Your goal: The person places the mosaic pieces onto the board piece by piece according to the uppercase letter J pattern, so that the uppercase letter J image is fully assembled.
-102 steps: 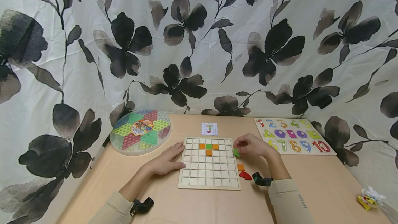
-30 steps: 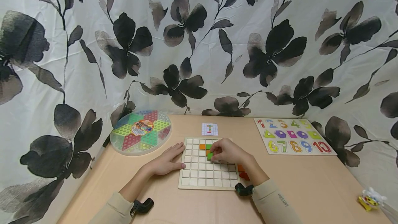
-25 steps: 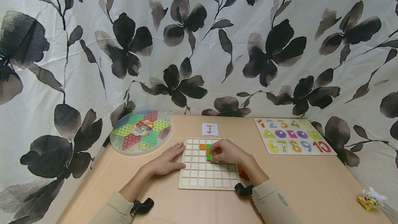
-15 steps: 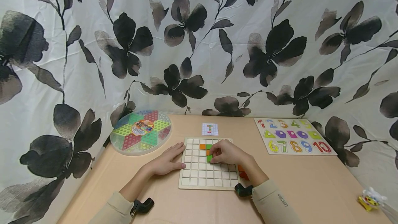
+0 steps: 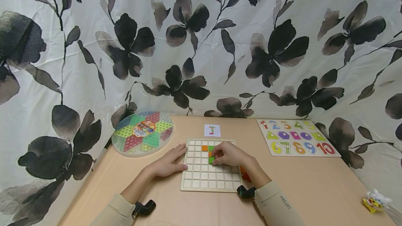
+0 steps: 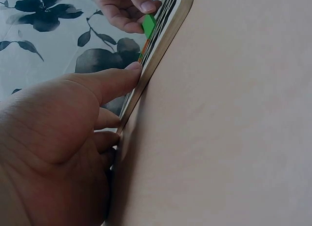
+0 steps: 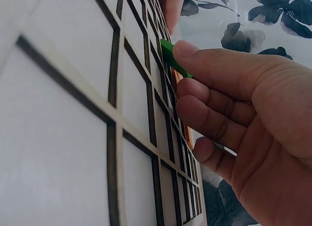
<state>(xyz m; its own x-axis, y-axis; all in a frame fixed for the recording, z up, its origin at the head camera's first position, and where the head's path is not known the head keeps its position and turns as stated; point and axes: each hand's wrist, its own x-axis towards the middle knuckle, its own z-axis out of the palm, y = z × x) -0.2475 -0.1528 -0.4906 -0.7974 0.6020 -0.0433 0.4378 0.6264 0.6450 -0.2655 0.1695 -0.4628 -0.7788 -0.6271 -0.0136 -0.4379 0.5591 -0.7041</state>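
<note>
A pale wooden grid board (image 5: pixel 195 176) lies on the table before me. My left hand (image 5: pixel 168 163) rests along its left edge, fingers stretched out; in the left wrist view the thumb (image 6: pixel 117 82) touches the rim. Over the board, my right hand (image 5: pixel 230 153) pinches a green square tile (image 5: pixel 211 160) between thumb and fingers. The right wrist view shows this green tile (image 7: pixel 173 58) tilted against the grid. Just above it sit an orange tile (image 5: pixel 209 153), a green tile (image 5: pixel 211 147) and, to the left, another orange tile (image 5: pixel 204 148). The right fingers hide cells beside them.
A pattern card (image 5: pixel 212 130) lies behind the board. A round star-patterned game board (image 5: pixel 142 133) is at the back left, a number puzzle (image 5: pixel 298 138) at the back right. Beside the board, an orange piece (image 5: pixel 243 169) and red pieces (image 5: pixel 246 176) are partly covered. A small toy (image 5: pixel 375 201) sits far right.
My right hand has carried the green tile from the board's right side leftward to below the orange tile. Lately the tile has tipped slightly lower. The left hand has stayed put.
</note>
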